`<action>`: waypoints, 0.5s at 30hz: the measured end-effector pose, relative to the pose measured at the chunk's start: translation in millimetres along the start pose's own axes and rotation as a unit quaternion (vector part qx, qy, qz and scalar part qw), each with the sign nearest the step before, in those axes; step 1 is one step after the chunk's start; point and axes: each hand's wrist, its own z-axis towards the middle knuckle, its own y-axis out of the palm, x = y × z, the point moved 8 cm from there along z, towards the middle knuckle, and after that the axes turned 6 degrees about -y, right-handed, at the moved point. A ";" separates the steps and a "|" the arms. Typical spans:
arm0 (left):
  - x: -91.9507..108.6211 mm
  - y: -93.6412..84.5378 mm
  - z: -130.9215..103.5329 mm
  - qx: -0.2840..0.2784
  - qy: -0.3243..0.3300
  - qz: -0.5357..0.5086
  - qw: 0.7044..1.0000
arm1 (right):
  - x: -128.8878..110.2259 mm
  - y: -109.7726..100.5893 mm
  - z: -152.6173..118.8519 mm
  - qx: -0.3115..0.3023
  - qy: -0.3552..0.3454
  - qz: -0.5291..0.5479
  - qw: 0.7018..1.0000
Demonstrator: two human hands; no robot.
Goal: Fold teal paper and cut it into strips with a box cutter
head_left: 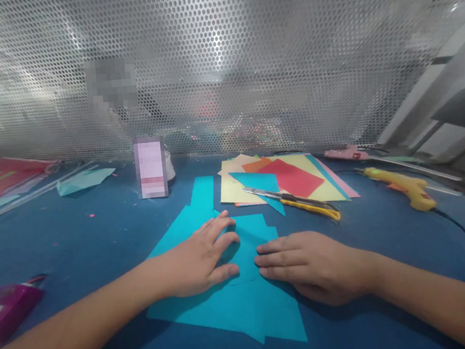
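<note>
Hands (pixel 261 259) flat on blue paper (pixel 245 305), scissors (pixel 288 197) beyond, glue gun (pixel 408 187) right

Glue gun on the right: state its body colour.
Yellow glue gun, seen best in the head view.

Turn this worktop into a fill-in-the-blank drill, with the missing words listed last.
The left hand and right hand touch blue sheets of ____.
The glue gun has a body coloured ____.
It lies toward the picture's ____ edge.
The metal panel is pierced by many small ____.

Missing words: paper; yellow; right; holes.
</note>
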 end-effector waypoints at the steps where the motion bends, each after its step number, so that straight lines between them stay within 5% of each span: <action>1: 0.1 -0.3 0.1 0.001 0.002 0.000 1.000 | 0.1 0.0 0.0 0.001 -0.001 0.000 1.000; 15: 1.8 0.8 -1.3 -0.006 0.002 0.013 1.000 | 0.3 0.3 -0.5 -0.001 -0.002 0.006 1.000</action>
